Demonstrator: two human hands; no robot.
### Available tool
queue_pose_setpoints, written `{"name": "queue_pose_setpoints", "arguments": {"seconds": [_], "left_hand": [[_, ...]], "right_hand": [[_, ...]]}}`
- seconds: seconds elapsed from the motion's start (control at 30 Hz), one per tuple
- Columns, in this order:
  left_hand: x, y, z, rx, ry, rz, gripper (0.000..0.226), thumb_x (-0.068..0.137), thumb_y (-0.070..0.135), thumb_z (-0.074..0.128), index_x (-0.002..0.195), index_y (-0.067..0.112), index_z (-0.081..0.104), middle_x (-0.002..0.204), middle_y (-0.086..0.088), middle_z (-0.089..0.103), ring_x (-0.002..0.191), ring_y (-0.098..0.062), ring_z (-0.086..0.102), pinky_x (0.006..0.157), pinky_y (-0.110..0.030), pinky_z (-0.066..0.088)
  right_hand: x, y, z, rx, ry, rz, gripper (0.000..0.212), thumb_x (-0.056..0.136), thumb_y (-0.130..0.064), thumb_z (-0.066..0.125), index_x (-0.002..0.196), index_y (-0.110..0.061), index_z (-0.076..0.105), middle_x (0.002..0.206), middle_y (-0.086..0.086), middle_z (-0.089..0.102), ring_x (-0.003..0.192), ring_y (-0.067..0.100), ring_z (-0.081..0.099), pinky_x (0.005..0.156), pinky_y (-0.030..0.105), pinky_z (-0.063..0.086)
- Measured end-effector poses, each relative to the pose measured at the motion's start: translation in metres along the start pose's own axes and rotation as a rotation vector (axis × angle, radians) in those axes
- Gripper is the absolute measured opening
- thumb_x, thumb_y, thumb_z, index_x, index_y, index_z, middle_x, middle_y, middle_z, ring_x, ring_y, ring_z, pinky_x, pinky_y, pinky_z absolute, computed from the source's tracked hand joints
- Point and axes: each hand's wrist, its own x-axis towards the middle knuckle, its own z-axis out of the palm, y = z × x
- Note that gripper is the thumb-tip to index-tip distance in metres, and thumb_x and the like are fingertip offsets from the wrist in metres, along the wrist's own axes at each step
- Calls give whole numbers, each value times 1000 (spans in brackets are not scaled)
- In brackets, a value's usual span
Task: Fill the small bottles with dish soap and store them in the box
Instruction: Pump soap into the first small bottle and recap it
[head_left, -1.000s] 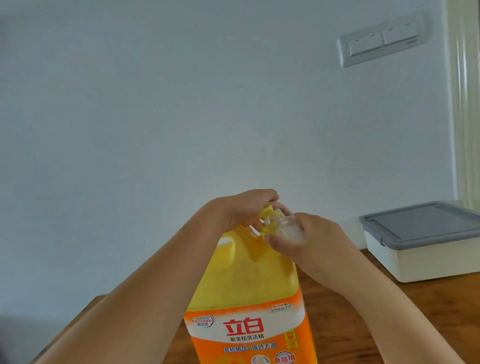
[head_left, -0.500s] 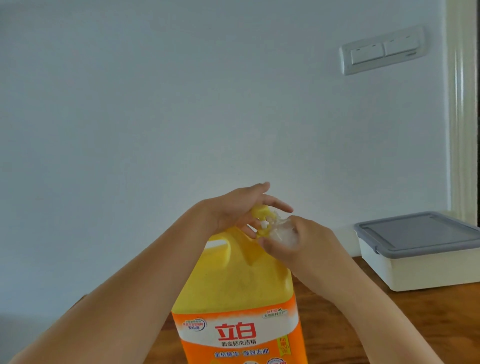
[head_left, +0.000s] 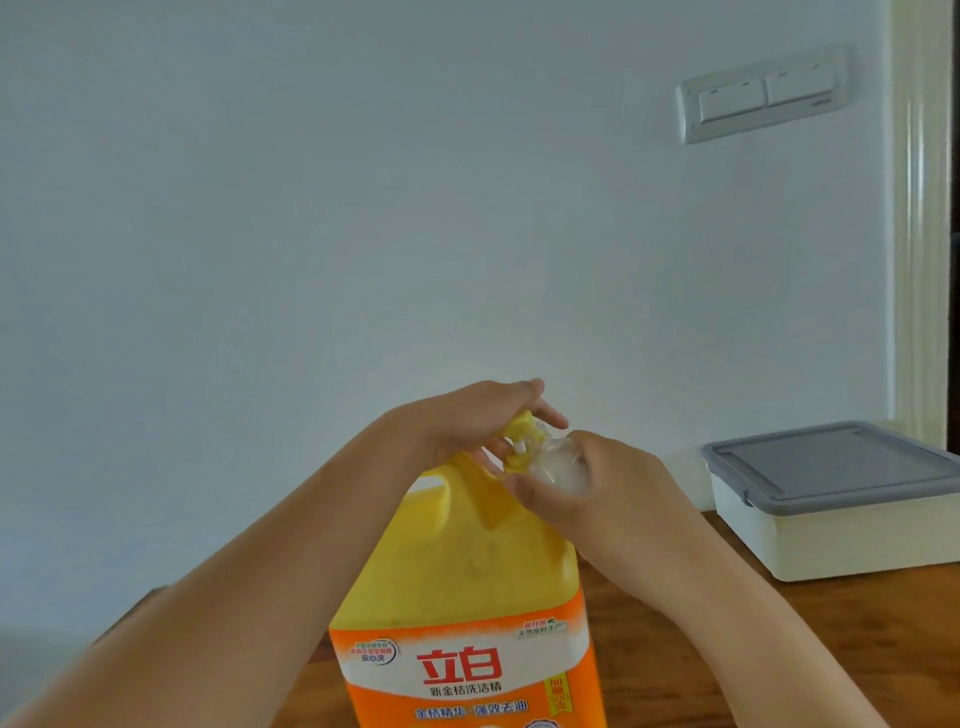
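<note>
A big yellow dish soap jug (head_left: 467, 582) with an orange label stands upright on the wooden table (head_left: 810, 654). My left hand (head_left: 467, 421) rests on top of its yellow pump head (head_left: 519, 441), fingers partly spread. My right hand (head_left: 597, 488) is closed around a small clear bottle (head_left: 558, 462), holding it against the pump's nozzle. Most of the small bottle is hidden by my fingers. A white storage box (head_left: 841, 540) with a closed grey lid sits at the right.
A pale wall runs close behind the table, with a double light switch (head_left: 763, 98) high on the right and a door frame (head_left: 919, 218) at the far right edge. The table's left edge lies under my left forearm.
The camera has tilted so the jug and box sit lower and further left. My left hand's fingers have opened from a curled grip to lie over the pump head. The right hand still holds the small bottle.
</note>
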Motion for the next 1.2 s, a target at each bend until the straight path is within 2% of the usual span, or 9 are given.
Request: {"name": "queue_pose_setpoints", "arguments": {"seconds": [0.1, 0.23, 0.33, 0.4, 0.47, 0.63, 0.77, 1.0, 1.2], "left_hand": [[-1, 2, 0, -16, 13, -2, 48, 105, 43, 27, 120, 25, 69, 108, -4, 69, 98, -23, 67, 85, -35, 56], [2, 6, 4, 75, 20, -18, 45, 106, 30, 30, 119, 14, 70, 92, 2, 66, 80, -14, 63, 59, -15, 54], [2, 5, 4, 99, -4, -23, 46, 106, 38, 30, 118, 17, 70, 96, 2, 68, 89, -17, 65, 75, -23, 55], [-1, 3, 0, 13, -47, -24, 51, 104, 48, 29, 118, 22, 70, 105, -3, 72, 101, -25, 68, 88, -35, 55], [-2, 3, -4, -74, -82, -29, 56, 103, 54, 25, 118, 25, 70, 108, -7, 73, 101, -26, 69, 92, -38, 55], [0, 3, 0, -72, -9, -20, 47, 105, 40, 31, 115, 18, 71, 95, -4, 71, 84, -20, 67, 81, -35, 55], [4, 5, 4, 88, 18, -42, 42, 105, 31, 33, 115, 16, 70, 98, 0, 66, 88, -19, 63, 74, -26, 52], [4, -1, 1, -35, 35, 8, 42, 103, 37, 34, 110, 24, 73, 97, 0, 72, 90, -16, 67, 81, -29, 55], [5, 4, 2, 2, 6, -43, 38, 103, 31, 36, 110, 19, 71, 104, -4, 69, 89, -20, 64, 79, -31, 55]], "right_hand": [[0, 2, 1, 58, 11, 41, 25, 85, -56, 54, 92, -32, 51, 71, -18, 52, 63, -4, 49, 48, 12, 33], [-1, 6, 3, 61, 16, 27, 45, 86, -54, 55, 122, -27, 54, 67, -20, 44, 61, -7, 43, 56, 2, 39], [-3, 5, 3, 62, 4, 24, 52, 84, -57, 55, 129, -30, 50, 71, -22, 45, 62, -7, 46, 49, 9, 39], [-3, 6, 4, 132, 22, 12, 51, 81, -58, 56, 127, -37, 49, 74, -25, 51, 65, -10, 53, 53, 3, 41], [-2, 7, 5, 172, 45, 8, 47, 78, -61, 55, 119, -39, 54, 78, -23, 59, 71, -10, 58, 55, 8, 46], [-1, 6, 6, 172, 90, 15, 38, 79, -59, 59, 111, -39, 54, 72, -26, 53, 70, -19, 53, 55, -3, 36], [-2, 4, 2, 55, 24, 30, 27, 83, -58, 55, 95, -38, 41, 70, -21, 45, 63, -8, 45, 48, 11, 32], [-1, 6, 4, 97, 55, 18, 46, 80, -60, 56, 121, -40, 51, 72, -26, 51, 66, -11, 50, 47, 8, 34], [-1, 4, 2, 89, 40, 41, 42, 82, -57, 57, 117, -35, 54, 72, -25, 47, 65, -8, 47, 50, 8, 33]]}}
